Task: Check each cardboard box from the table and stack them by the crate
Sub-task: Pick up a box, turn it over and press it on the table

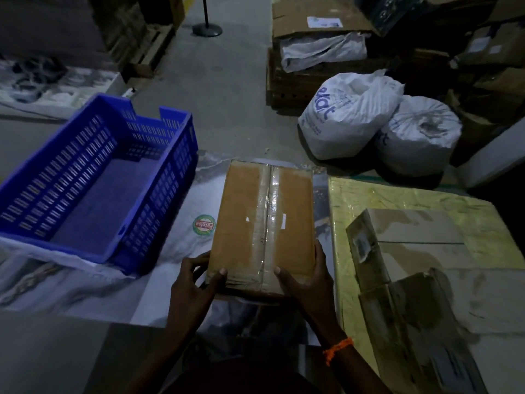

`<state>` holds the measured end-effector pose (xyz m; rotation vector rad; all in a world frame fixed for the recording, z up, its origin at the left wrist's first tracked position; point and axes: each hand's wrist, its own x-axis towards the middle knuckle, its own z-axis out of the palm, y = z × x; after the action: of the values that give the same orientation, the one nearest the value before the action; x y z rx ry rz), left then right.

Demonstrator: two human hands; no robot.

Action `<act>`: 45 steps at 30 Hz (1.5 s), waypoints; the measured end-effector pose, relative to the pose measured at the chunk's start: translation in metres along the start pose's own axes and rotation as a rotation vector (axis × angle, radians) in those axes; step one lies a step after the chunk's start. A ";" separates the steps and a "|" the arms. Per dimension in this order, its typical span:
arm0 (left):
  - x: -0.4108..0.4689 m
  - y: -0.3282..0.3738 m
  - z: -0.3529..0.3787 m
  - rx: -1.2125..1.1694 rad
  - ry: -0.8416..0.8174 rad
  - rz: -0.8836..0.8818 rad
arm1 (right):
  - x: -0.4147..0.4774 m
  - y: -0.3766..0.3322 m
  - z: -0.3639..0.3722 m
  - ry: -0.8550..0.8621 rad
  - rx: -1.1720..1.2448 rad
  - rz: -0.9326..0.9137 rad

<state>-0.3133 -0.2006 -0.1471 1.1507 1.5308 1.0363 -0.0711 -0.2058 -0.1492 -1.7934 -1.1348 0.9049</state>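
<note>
One blue crate (170, 177), one taped box (244, 223), two white sacks (346, 115) (417, 135).

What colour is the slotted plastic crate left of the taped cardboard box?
Blue; the slotted plastic crate shows best in the head view.

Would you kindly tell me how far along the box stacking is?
Done: no stack shows beside the blue crate yet. In hand: left hand and right hand grip one taped cardboard box beside it. Left: other boxes lie on the right.
</note>
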 end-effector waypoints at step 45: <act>0.132 0.074 0.019 0.014 -0.150 0.294 | 0.116 -0.072 -0.026 0.026 0.161 -0.231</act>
<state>-0.2980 -0.0554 -0.1038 1.4603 1.2779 1.1046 -0.0348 -0.0852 -0.0904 -1.5052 -1.1896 0.8086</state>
